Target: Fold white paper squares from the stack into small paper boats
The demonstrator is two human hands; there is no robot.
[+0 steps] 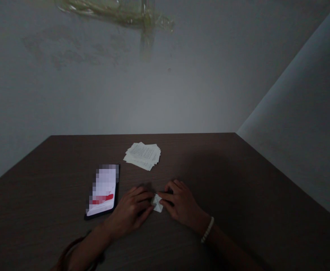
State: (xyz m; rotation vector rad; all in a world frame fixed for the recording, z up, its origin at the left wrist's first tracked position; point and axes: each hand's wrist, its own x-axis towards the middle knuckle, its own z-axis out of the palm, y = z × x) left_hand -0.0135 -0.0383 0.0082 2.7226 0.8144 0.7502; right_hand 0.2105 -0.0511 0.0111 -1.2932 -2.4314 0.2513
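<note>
Looks like folding in hand — left hand (133,207) and right hand (183,202) both grip the small paper (157,205) by fingertips, on the tabletop (66,158) before the paper pile (143,155) — next likely needs 1 hand steadying, 1 creasing

Head view down across table (54,173)

Forearms (93,244) aslant inward, left hand (133,208) and right hand (184,204) palm-down, close together, fingers (169,197) bent.

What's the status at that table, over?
Left hand and right hand at small white paper, one each side. Phone left of left hand, paper stack farther back; neither blocking.
</note>
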